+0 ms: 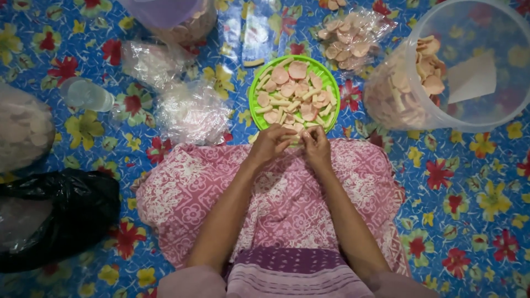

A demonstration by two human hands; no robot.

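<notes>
Two hands meet at the near rim of a round green plastic plate (pixel 255 88) | left hand (pixel 269 144) and right hand (pixel 317 146) pinch something small, too hidden to tell | plate holds pale pink discs and sticks (pixel 292 94) | clear crinkled bag (pixel 190 113) left, translucent tub (pixel 469 60) right | glossy floral mat (pixel 469 193)

Taking the round green plate (pixel 255 91) as landmark: a clear plastic bag of pale pink crackers (pixel 349 34) lies just up-right of it, two crumpled clear bags (pixel 190 113) (pixel 150 60) sit to its left, and a black plastic bag (pixel 61 215) lies far down-left.
</notes>
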